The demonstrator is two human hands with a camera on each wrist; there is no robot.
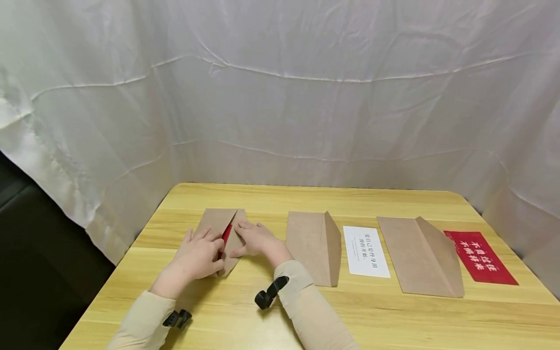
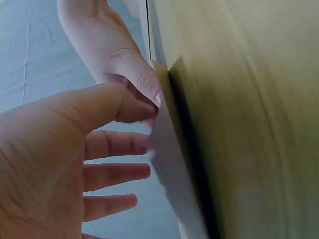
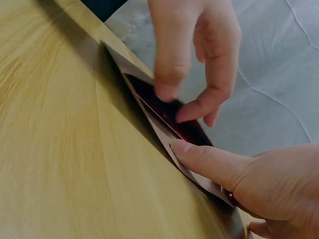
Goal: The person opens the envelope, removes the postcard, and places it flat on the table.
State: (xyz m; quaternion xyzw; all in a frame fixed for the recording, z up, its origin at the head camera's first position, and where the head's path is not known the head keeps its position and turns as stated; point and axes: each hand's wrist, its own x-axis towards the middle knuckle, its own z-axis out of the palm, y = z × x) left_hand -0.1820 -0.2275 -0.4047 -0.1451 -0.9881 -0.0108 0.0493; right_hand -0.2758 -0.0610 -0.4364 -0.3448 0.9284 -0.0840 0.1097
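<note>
A brown paper envelope (image 1: 214,215) lies at the left of the table, and a strip of red card (image 1: 226,234) shows in its opening. My left hand (image 1: 199,255) is over the envelope's left part. In the right wrist view, the left hand's thumb and index finger (image 3: 172,74) are apart at the opening, close to the red card. My right hand (image 1: 260,241) rests on the envelope's right flap, and its thumb (image 3: 209,159) presses near the opening's edge. The envelope's lower part is partly hidden by the hands.
To the right lie a second brown envelope (image 1: 306,248), a white card (image 1: 365,253) with dark writing, a third brown envelope (image 1: 407,257) and a red card (image 1: 481,257) with white writing. A pale curtain (image 1: 306,112) hangs behind the wooden table (image 1: 350,321).
</note>
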